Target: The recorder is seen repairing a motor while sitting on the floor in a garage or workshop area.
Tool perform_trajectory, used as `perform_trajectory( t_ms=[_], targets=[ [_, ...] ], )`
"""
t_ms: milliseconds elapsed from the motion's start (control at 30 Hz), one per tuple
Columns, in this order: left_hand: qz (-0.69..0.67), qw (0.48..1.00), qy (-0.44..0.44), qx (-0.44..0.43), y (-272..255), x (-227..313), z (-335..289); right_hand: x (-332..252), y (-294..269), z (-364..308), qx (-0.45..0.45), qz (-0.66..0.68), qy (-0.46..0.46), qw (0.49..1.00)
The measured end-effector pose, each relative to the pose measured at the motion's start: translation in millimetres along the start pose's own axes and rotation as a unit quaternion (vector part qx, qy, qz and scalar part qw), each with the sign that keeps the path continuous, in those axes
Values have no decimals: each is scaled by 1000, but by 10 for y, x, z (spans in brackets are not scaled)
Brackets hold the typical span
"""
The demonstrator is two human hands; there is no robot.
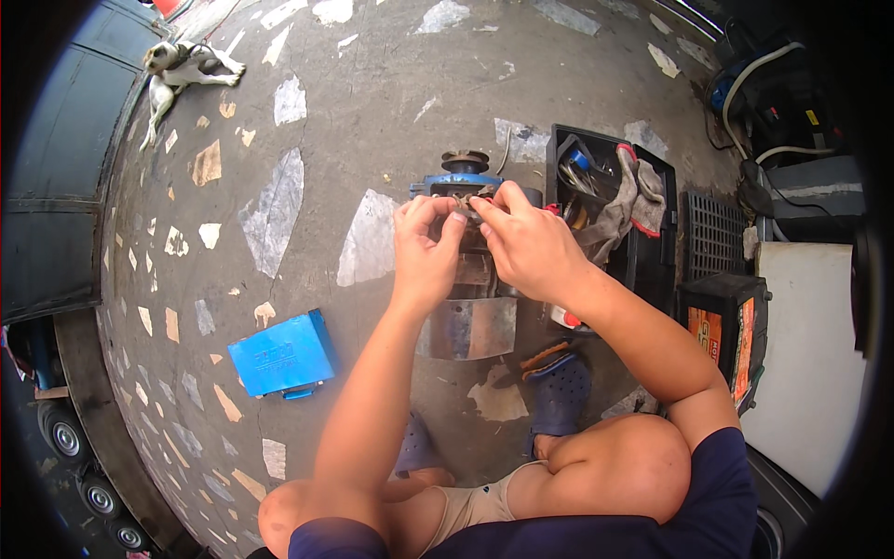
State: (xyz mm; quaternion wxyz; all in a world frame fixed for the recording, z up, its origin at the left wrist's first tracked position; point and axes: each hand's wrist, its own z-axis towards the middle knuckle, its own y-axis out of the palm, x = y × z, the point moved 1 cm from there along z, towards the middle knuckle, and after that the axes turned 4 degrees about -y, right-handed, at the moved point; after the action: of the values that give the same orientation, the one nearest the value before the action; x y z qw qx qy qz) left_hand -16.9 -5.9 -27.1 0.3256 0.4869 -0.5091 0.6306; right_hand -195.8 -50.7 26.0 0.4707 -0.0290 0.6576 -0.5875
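Blue-trimmed machine (438, 180) with one pulley (465, 161) at its far end sits between one blue case (283, 354) and one open black toolbox (650, 272). Left hand (430, 250) and right hand (529, 240) touch it; whether either grips anything is unclear.

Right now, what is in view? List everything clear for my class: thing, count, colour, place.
Machine: one, blue and dark, centre
Metal sheet: one, grey, near side of machine
Toolbox: one, black, right of machine, open
Glove: at least one, grey and red, on toolbox
Battery: one, black and orange, right
Grate: one, black, beyond battery
Board: one, pale, far right
Case: one, blue, floor, left
Dog: one, white and dark, upper left
Gate: one, dark grey, left edge
Discs: three, silver, lower left
Floor: one, grey, pale patches, underneath
Clogs: two, blue, on feet
Shorts: one pair, beige, worn
Left hand: one, bare, at machine
Right hand: one, bare, at machine
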Motion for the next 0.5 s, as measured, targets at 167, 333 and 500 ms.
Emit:
perform_trajectory(
  t_ms=[167,333,500],
  targets=[
    [-2,1000,-13,-8,-10,7,3,57,-108,16,-22,11,11,1000],
    [59,996,67,28,-14,56,22,181,-144,183,76,135,-3,988],
    [45,997,52,19,-35,35,24,148,-109,327,28,162,37,986]
  ],
)
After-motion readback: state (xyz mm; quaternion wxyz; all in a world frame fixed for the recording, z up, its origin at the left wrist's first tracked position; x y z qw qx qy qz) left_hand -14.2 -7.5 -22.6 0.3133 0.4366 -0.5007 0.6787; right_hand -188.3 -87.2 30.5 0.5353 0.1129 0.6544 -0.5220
